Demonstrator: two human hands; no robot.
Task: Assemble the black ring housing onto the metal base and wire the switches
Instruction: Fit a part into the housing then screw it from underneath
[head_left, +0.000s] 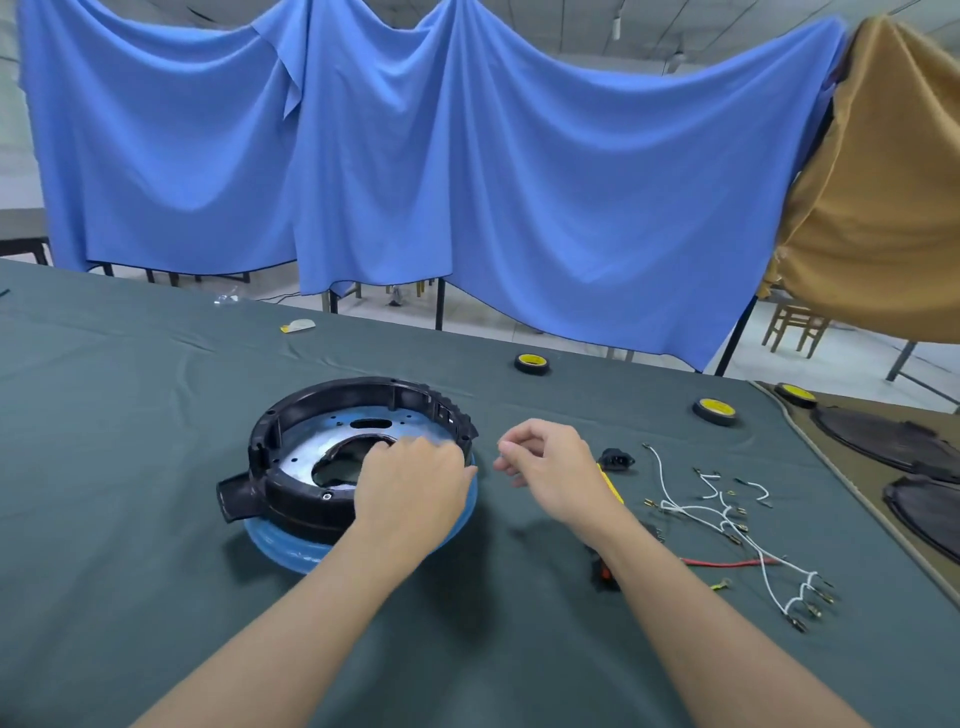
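The black ring housing (311, 415) sits on the round metal base (311, 447), whose blue-filmed rim (280, 545) shows beneath it. My left hand (415, 483) grips the ring's near right wall, fingers curled over the rim onto the metal plate and thumb outside. Just right of the ring, my right hand (550, 467) hovers above the cloth with fingers loosely curled and nothing visible between them. A white wire harness (727, 514) with metal terminals, a red wire (727, 563) and a black socket (615, 460) lie to the right. A black switch part (602, 571) is half hidden under my right forearm.
Three black-and-yellow tape rolls (531, 362) (715, 410) (795, 394) stand towards the table's far edge. Dark round covers (893, 436) lie at the far right on a tan mat. A yellow-handled tool (610, 483) peeks from behind my right wrist. Green cloth (130, 467) covers the table.
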